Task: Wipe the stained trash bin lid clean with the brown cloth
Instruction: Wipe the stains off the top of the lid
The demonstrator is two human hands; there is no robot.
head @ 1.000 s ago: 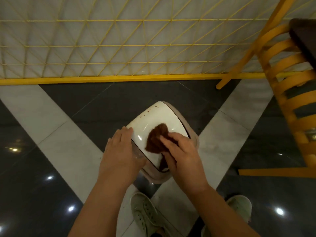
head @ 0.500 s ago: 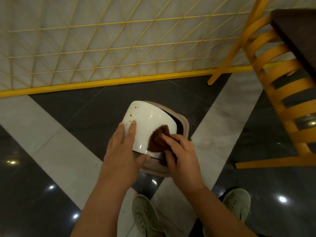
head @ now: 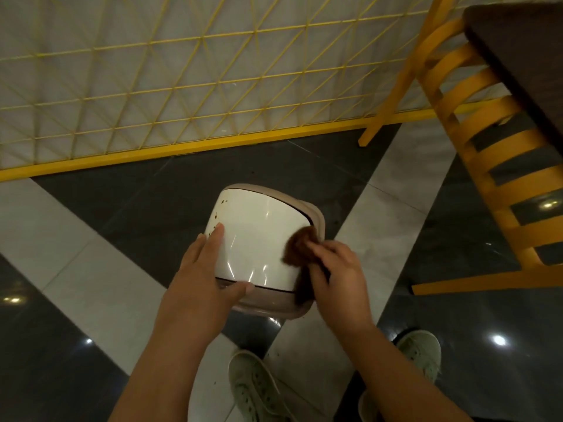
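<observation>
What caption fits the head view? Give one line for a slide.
Right hand rubs the brown cloth on the white bin lid; left hand steadies it.

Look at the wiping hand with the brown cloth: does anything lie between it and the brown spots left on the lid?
Nothing visible does. The brown cloth in the right hand sits at the lid's right edge; bare white lid separates it from the spots at far left. The left hand rests just below them.

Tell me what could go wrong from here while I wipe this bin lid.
The brown specks sit at the lid's far left corner, while the cloth in your right hand works the right edge, so they may get missed. The left hand rests just below those specks and could smear them. The lid looks like a swing flap; pressing near its edge may tip it inward.
</observation>
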